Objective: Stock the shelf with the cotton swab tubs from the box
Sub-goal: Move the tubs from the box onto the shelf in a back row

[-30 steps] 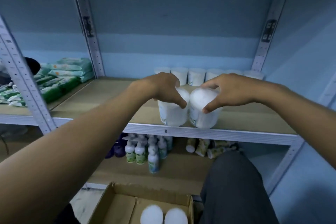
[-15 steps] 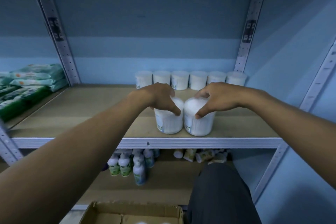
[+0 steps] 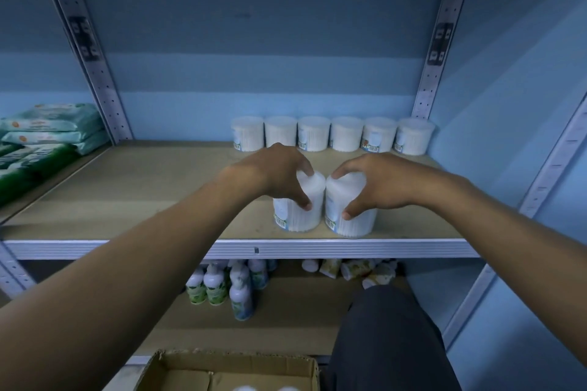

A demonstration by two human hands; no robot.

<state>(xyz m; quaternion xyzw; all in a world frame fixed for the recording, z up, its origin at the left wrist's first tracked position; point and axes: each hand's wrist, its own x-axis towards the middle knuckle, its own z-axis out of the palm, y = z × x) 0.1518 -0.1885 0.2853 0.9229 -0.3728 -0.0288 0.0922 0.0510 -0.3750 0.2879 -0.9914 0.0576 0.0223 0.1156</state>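
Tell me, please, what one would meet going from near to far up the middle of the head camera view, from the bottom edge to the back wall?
Cardboard box → bottles on the lower shelf → shelf front edge → two tubs held side by side, one in the left hand and one in the right hand → back row of six tubs.

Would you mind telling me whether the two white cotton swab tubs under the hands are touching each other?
Touching. The head view shows the left white cotton swab tub and the right tub pressed side by side at their lids, with no shelf visible between them there.
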